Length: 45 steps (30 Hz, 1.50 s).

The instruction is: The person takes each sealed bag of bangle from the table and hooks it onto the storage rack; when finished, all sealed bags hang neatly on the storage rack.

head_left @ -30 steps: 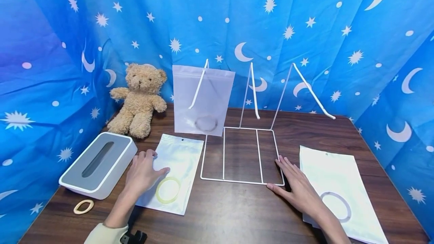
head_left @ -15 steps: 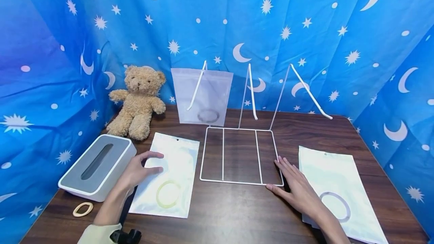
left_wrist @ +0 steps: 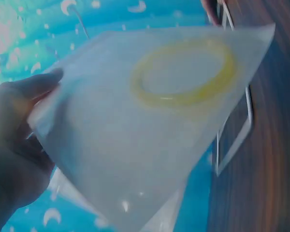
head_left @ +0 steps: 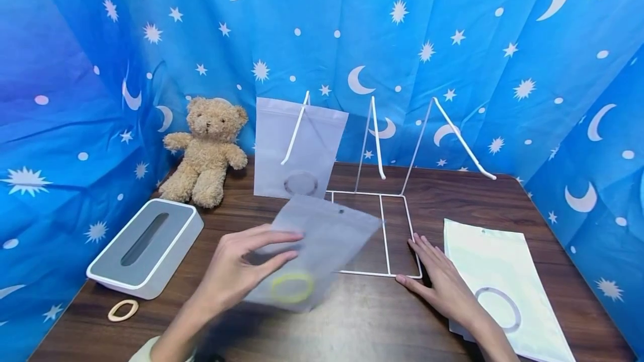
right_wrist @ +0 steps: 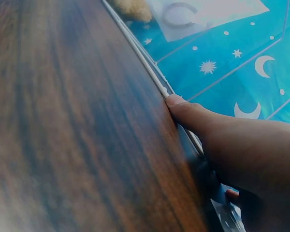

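Note:
My left hand [head_left: 231, 267] pinches the left edge of a translucent zip pouch [head_left: 329, 244] between thumb and fingers, holding it tilted over the table. A yellow bangle-like ring [left_wrist: 183, 96] shows inside near its bottom, and a small hang hole is at its top. The pouch overlaps the left part of a white wire rack [head_left: 384, 239] in the head view. My right hand [head_left: 448, 289] rests at the rack's front right corner, fingers extended, the thumb [right_wrist: 183, 108] on the base wire. Another pouch [head_left: 274, 144] with a greyish ring hangs on the rack's left arm.
On the right lies a stack of white pouches [head_left: 490, 261], a pale purple ring in the top one. At the left are a grey-topped tissue box [head_left: 173, 250], a teddy bear [head_left: 206, 149] and a beige ring [head_left: 123, 310]. A blue curtain [head_left: 402, 43] surrounds the table.
My left hand has taken hold of the pouch with the yellow ring, lifted it off the table and moved it right. The hanging pouch sways. My right hand stays on the rack.

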Tool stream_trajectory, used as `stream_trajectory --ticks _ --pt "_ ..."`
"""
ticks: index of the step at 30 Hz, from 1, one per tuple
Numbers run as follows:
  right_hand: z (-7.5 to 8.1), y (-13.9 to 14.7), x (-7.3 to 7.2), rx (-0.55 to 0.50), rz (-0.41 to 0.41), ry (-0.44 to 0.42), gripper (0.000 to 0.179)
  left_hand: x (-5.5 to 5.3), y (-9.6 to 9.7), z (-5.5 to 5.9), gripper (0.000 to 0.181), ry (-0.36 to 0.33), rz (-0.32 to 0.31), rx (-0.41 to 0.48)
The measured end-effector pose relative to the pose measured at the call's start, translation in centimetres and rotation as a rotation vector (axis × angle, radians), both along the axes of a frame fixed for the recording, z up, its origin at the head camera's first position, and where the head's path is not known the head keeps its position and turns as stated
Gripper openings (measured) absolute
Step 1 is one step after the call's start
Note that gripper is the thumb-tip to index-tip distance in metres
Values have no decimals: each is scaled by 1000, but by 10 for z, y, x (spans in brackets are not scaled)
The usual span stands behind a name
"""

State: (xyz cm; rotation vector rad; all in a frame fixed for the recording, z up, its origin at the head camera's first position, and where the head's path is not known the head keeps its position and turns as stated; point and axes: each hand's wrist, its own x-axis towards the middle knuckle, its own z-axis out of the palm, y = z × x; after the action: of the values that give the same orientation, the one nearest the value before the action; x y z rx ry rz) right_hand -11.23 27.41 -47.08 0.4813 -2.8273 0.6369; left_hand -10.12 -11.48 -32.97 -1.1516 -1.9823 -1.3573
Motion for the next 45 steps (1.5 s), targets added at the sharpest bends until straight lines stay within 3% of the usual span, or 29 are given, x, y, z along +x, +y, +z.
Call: stream_trajectory --ticks 4,9,13,18,25,30,35,41,45 --pt "0 -1 1 -6 0 -27 87 -5 32 11 39 -11 -175 188" --pt "0 -3 1 4 -2 -60 88 -13 56 11 36 -64 -243 340" --pt "2 -2 1 2 -17 -83 89 -17 68 11 30 -119 -201 395" --pt "4 0 1 -4 -20 -84 90 -20 76 11 25 -164 -139 400" --pt "4 2 3 -3 -10 -38 90 -31 83 7 22 -212 -110 414" --pt "5 4 4 -6 -20 -59 90 -41 89 1 21 -256 -103 430" --pt "6 5 5 2 -28 -62 90 -64 100 -5 19 -278 -81 463" --pt "5 4 3 9 -21 -30 89 -114 114 -20 18 -296 -25 521" --pt "4 3 3 4 -14 -16 87 -130 120 -15 18 -282 -5 553"
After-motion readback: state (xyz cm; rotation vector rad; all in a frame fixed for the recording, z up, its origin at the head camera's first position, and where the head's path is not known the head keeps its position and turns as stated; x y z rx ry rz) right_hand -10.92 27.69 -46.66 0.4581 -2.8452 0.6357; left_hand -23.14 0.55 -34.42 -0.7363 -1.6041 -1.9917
